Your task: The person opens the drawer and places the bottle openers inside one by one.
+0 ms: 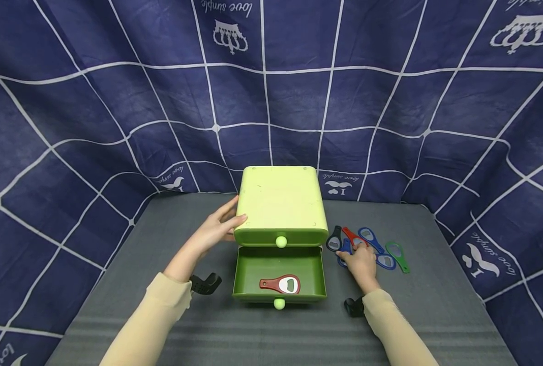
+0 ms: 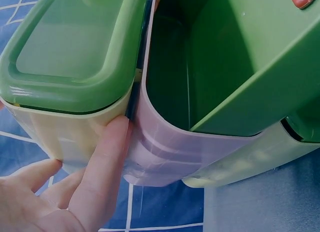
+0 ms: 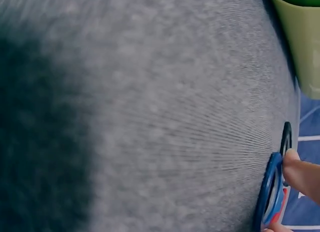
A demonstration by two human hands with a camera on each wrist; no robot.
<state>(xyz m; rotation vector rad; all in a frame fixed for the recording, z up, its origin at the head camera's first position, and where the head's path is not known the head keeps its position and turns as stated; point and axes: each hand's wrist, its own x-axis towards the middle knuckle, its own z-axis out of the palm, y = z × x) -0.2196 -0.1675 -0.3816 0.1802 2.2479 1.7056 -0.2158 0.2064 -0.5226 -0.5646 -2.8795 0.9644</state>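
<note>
A small light-green two-drawer box (image 1: pixel 280 198) stands mid-table, its upper drawer closed and its lower drawer (image 1: pixel 318 274) pulled out. Inside the lower drawer lies a red bottle opener (image 1: pixel 280 283). My left hand (image 1: pixel 216 229) rests against the box's upper left side, fingers mostly straight (image 2: pixel 102 162). Right of the box, my right hand (image 1: pixel 362 262) reaches down among several bottle openers. Its thumb and a fingertip are at a blue bottle opener (image 3: pixel 270 192); whether they pinch it is hidden. Around it lie a black opener (image 1: pixel 334 239), a red opener (image 1: pixel 351 236) and a green opener (image 1: pixel 398 256).
More blue openers (image 1: pixel 370 239) lie by the right hand. The grey tabletop (image 1: pixel 198 325) is bordered by a dark blue grid-patterned cloth (image 1: pixel 290 101). Black wrist devices (image 1: pixel 206 284) hang by both sleeves.
</note>
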